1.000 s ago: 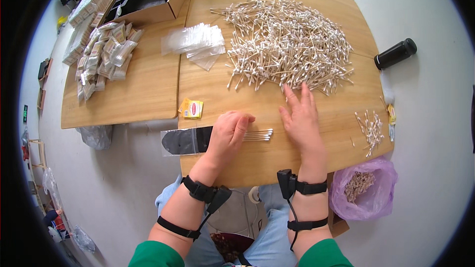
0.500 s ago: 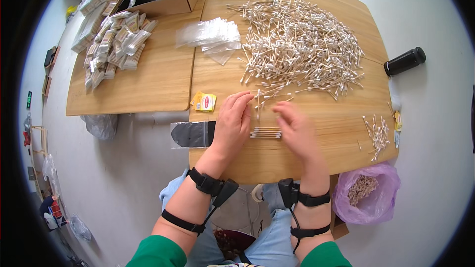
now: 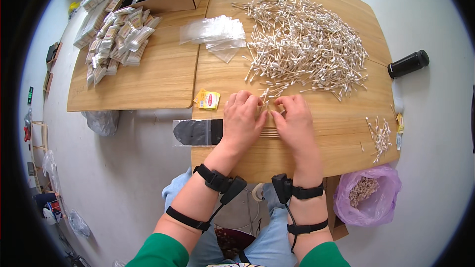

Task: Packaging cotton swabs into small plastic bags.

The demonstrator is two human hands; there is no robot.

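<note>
At the near tip of a large heap of cotton swabs (image 3: 311,44), my two hands work close together. My left hand (image 3: 241,120) is bent, its thumb and forefinger closed on a cotton swab, partly hidden by the fingers. Opposite it, my right hand (image 3: 296,123) pinches with thumb and forefinger at a swab by the same spot. A short row of swabs (image 3: 269,132) lies side by side on the table below the fingertips, its ends covered by my hands. Beside my left wrist lies a black item in a clear bag (image 3: 194,132).
Small yellow cards (image 3: 208,100) and empty clear bags (image 3: 217,33) lie to the left. Filled packets (image 3: 118,39) pile up near a cardboard box (image 3: 173,2). At right are a small swab group (image 3: 380,138), a black bottle (image 3: 408,64) and a purple bag (image 3: 367,198).
My right hand has moved left and in toward my left hand, over the row's right end. My left hand has shifted slightly right, fingers now closed at the swabs.
</note>
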